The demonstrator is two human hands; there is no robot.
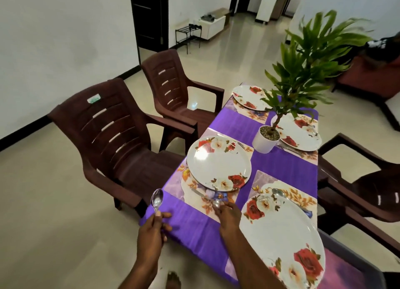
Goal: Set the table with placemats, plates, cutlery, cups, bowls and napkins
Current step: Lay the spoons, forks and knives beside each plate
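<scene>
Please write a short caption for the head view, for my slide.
Right hand lays a spoon beside a floral plate; left hand holds another spoon.

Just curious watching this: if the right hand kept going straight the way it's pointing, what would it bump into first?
Probably the knife lying on the placemat, then the floral plate behind it. The right hand already holds a spoon just short of them; depth is uncertain.
</scene>
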